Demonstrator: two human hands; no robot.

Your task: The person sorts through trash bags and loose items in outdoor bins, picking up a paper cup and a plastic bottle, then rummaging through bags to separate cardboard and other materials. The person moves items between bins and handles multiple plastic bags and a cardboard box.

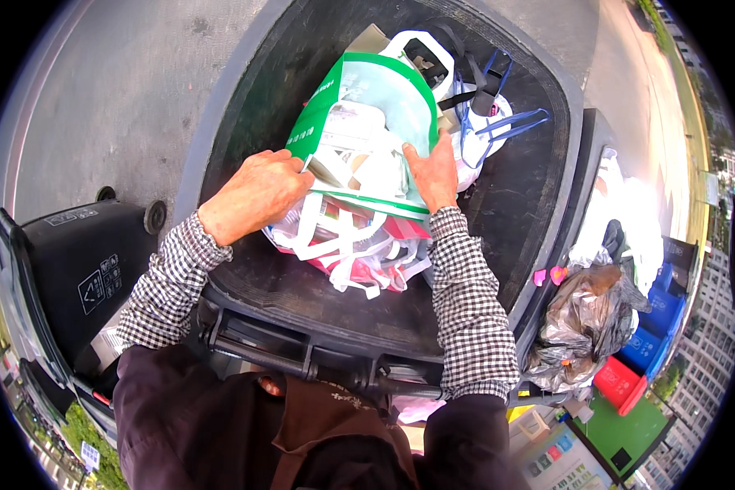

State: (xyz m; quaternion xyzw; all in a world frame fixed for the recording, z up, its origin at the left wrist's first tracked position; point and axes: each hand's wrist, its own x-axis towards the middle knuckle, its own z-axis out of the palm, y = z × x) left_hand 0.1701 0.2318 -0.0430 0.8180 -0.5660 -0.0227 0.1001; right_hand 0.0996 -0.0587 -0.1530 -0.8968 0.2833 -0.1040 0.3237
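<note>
A green-and-white shopping bag (312,131) lies with its mouth spread inside a large black wheeled bin. White containers and wrappings (355,122) show within it. My left hand (261,194) is closed on the bag's left rim. On the opposite side my right hand (434,173) grips the rim, thumb on the inner face; its other fingers are partly hidden. Beneath the bag's near edge sits a clear plastic bag (376,260) with white handles and red-and-white contents. Just beyond my right hand is a white bag with blue straps (474,147).
The black bin's rim (559,196) surrounds my hands. Another black wheeled bin (82,269) lies tipped at left. At right, a brown translucent rubbish bag (584,314) and white bags (629,212) rest on a neighbouring bin, beside red (619,384) and blue bins (645,347).
</note>
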